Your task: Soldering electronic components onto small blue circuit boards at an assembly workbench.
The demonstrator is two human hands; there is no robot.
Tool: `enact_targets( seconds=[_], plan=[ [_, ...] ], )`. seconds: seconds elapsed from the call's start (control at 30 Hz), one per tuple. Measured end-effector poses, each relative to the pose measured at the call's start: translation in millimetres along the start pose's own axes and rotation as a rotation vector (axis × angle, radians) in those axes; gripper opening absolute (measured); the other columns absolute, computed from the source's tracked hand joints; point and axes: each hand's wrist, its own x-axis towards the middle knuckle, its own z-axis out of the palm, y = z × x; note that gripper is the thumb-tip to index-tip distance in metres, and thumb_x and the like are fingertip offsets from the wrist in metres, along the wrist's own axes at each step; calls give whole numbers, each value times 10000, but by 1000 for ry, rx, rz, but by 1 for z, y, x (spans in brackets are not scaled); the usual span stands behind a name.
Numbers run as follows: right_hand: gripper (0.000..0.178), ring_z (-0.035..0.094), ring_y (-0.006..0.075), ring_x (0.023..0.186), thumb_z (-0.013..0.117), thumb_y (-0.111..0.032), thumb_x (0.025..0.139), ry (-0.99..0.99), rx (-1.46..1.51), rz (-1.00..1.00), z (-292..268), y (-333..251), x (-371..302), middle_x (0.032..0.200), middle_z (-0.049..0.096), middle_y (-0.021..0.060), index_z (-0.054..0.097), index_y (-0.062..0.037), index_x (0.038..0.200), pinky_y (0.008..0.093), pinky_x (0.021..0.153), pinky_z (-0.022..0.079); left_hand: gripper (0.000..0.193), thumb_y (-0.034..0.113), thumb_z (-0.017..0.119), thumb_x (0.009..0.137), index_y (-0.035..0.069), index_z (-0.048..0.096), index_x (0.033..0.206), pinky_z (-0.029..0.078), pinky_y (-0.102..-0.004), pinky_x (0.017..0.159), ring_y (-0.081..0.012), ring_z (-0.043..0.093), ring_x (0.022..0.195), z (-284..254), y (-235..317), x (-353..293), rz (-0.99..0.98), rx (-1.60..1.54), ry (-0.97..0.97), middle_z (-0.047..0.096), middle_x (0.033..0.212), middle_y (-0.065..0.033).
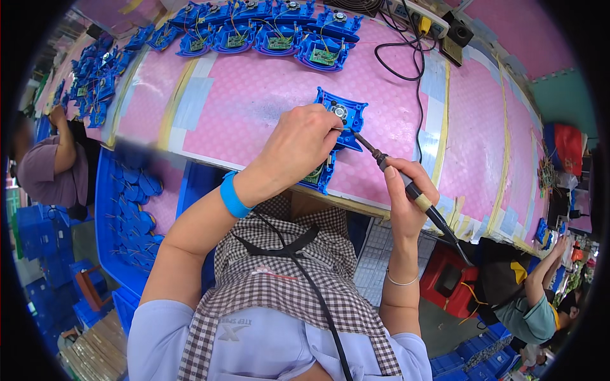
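My right hand (410,193) is wrapped round a soldering iron (416,193), held like a pen. The iron's tip meets a blue plastic housing (356,111) with a small round speaker (340,113) in it. My left hand (302,140) is closed in a pinch at the housing's left edge. A thin wire (342,129) runs from its fingertips toward the iron's tip; whether it is solder or a lead I cannot tell. Below my left hand, a second blue housing (327,174) with a green circuit board lies by the bench's front edge, partly hidden by the hand.
Rows of blue housings (279,41) with boards and wires line the bench's back. A power strip (416,16), black cable (420,95) and iron stand (454,47) are at the back right. A blue bin (108,235) of blue parts stands left. Co-workers sit at both sides.
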Motion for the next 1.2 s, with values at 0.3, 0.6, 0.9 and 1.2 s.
enact_targets(
  seconds=[0.3, 0.6, 0.9, 1.2],
  plan=[
    [107, 553, 112, 639, 681, 2, 801, 50, 20, 61, -5, 0, -3, 740, 632, 65, 685, 24, 906, 228, 578, 408, 99, 87, 667, 779, 12, 690, 839, 483, -400, 616, -307, 624, 690, 1, 0, -1, 12, 19, 17, 630, 753, -138],
    [115, 503, 56, 615, 642, -38, 849, 39, 9, 49, -6, 4, -4, 754, 619, 27, 679, 23, 939, 193, 535, 353, 102, 89, 664, 779, 12, 692, 840, 483, -408, 627, -312, 625, 702, 2, 0, 1, 11, 19, 9, 629, 755, -142],
    [172, 517, 60, 658, 674, -43, 833, 135, 56, 70, -2, 4, -8, 814, 628, 28, 660, 18, 993, 198, 580, 386, 99, 93, 647, 780, 19, 689, 832, 484, -420, 634, -326, 622, 709, 2, 0, 3, 13, 48, -7, 626, 755, -148],
    [189, 554, 98, 745, 655, -10, 830, 180, 50, -19, -2, 7, -8, 849, 630, 60, 647, 30, 1014, 223, 655, 430, 88, 81, 679, 782, 11, 681, 835, 483, -377, 614, -268, 619, 658, -1, -4, 4, 86, -106, 165, 650, 771, -123]
  ],
)
